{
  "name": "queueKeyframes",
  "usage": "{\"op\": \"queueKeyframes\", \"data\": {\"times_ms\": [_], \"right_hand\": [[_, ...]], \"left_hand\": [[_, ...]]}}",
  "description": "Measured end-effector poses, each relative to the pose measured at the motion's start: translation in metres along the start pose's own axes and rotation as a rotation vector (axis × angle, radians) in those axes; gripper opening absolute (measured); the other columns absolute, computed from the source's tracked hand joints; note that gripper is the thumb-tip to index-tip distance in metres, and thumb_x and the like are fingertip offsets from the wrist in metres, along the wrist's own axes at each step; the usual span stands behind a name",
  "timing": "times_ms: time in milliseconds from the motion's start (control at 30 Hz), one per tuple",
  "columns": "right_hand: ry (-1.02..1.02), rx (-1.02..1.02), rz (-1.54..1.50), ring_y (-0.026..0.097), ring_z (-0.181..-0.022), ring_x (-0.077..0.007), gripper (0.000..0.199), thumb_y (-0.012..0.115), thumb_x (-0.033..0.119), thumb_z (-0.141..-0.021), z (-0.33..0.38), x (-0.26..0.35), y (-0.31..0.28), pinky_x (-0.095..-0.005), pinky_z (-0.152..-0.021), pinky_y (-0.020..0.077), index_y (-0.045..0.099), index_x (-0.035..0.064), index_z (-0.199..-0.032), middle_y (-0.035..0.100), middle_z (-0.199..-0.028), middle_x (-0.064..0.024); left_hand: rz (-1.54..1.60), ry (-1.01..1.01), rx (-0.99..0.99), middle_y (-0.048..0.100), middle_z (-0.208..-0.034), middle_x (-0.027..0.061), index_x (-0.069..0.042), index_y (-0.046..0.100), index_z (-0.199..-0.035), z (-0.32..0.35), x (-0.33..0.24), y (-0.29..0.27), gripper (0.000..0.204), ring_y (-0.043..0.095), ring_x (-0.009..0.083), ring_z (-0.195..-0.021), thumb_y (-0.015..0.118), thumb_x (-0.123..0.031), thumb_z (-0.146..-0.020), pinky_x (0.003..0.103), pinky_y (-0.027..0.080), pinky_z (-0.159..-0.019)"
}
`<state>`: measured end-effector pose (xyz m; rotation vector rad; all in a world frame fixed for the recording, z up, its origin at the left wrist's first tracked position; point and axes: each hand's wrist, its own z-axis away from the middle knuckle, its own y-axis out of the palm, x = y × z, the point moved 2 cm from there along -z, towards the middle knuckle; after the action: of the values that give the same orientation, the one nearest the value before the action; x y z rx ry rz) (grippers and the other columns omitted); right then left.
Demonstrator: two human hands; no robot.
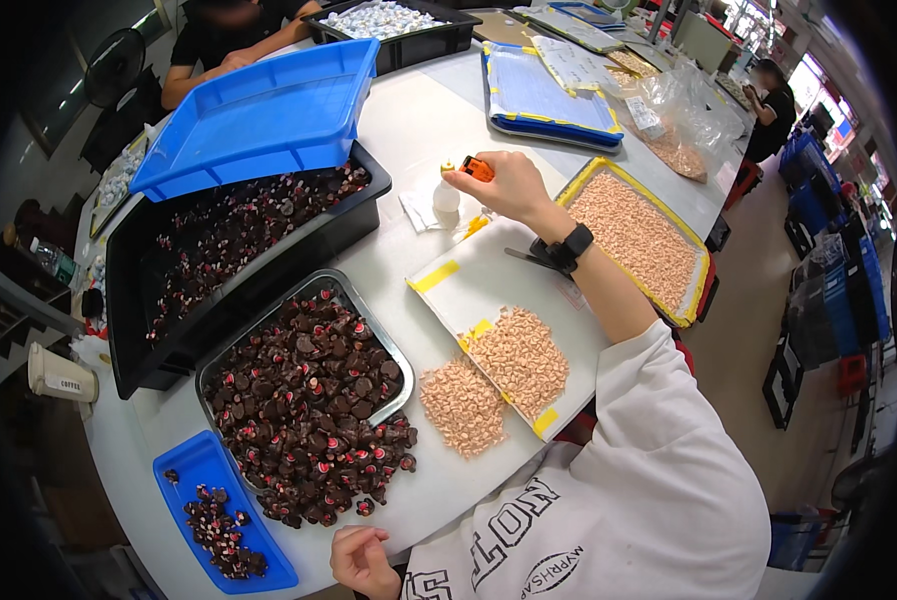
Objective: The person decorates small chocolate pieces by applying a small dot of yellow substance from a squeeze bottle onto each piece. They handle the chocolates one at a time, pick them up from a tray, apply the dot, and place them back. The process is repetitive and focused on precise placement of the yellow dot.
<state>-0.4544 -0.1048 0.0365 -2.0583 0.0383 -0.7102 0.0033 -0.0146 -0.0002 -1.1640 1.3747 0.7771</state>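
While my right hand [506,188] seems to pinch an orange gadget [479,168], the bottle [446,203] stands upright just beside, 9 o'clock; left hand [364,562], half-open, is way off toward 7.

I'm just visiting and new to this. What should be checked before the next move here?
1. Left grip free: ok as far as visible; loosely curled.
2. Right grip firm on the white bottle: cannot tell; it overlaps the top.
3. Dark pieces all inside the metal tray: not ok; some lie outside.
4. Pale pieces all on the white board: not ok; some lie beside it.
5. Black bin uncovered: not ok; large blue tray partly covers it.
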Motion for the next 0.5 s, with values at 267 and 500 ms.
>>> {"op": "queueKeyframes", "data": {"times_ms": [267, 500], "right_hand": [[0.043, 0.029, -0.021, 0.055, -0.048, -0.0285, 0.052, 0.056, 0.055, -0.075, 0.0001, -0.0072, 0.0042, -0.037, -0.046, 0.0406, 0.064, 0.0054, -0.064, 0.056, -0.052, -0.0128], [-0.007, -0.006, -0.017, 0.051, -0.041, -0.0195, 0.047, 0.058, 0.046, -0.078, -0.0001, -0.0039, 0.0059, -0.0318, -0.042, 0.0364, 0.062, 0.0021, -0.064, 0.053, -0.048, -0.0085]], "left_hand": [[0.008, -0.003, -0.013, 0.056, -0.083, 0.0111, 0.004, 0.057, -0.088, 0.0001, 0.0011, -0.0004, 0.007, 0.054, 0.0176, -0.071, 0.051, 0.003, -0.084, 0.027, 0.046, -0.065], [0.012, -0.037, -0.021, 0.056, -0.084, 0.0112, 0.004, 0.057, -0.089, 0.002, 0.0025, -0.0005, 0.007, 0.054, 0.0174, -0.071, 0.052, 0.002, -0.084, 0.027, 0.046, -0.066]]}}
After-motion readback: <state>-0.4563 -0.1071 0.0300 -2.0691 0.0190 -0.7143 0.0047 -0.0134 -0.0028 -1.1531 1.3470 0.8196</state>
